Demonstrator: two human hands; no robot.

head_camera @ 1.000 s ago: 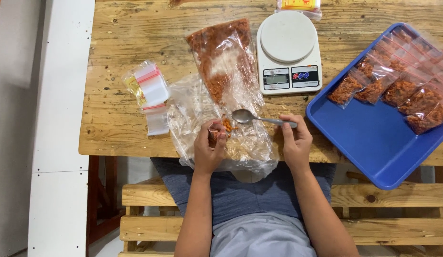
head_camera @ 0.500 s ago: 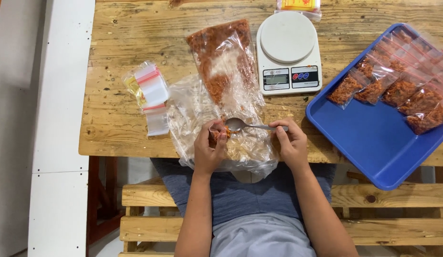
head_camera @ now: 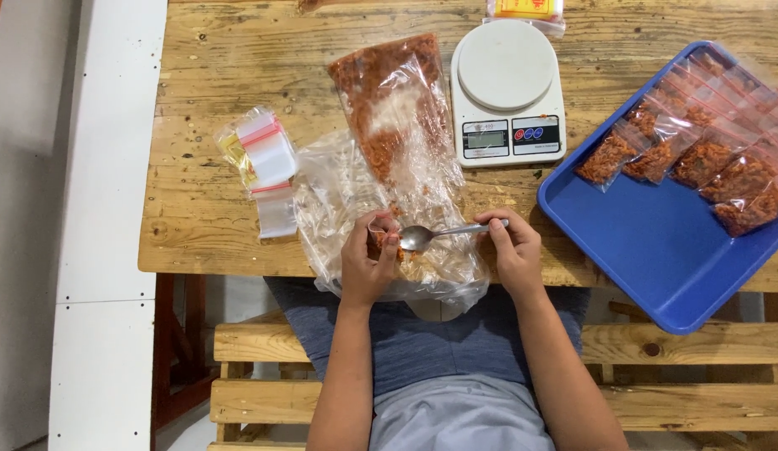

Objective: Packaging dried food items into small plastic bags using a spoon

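Item: portioning station, wooden slatted table (head_camera: 197, 167), seen from above.

Left hand (head_camera: 368, 263), lower centre of frame: fingers curled shut round a small clear zip pouch (head_camera: 379, 242), part-filled with reddish-orange shredded food; pouch mouth faces the spoon.

Right hand (head_camera: 513, 250), just right of centre: thumb and fingers pinched on the handle of a metal spoon (head_camera: 439, 235), bowl at the pouch mouth. Whether the bowl holds any food cannot be told.

Large clear plastic bag of the same reddish shreds (head_camera: 393, 108), centre, lying open toward the hands; a good share remains inside.

White digital kitchen scale (head_camera: 506, 88), upper centre, platform bare.

Blue rectangular plastic tray (head_camera: 648, 250), right: a row of filled small pouches (head_camera: 698, 134) across its upper part, the lower part vacant.

Bundle of unused small zip pouches (head_camera: 264, 163), left of centre.

Progress, judged: several pouches done, one being filled, bulk stock and spare pouches left.
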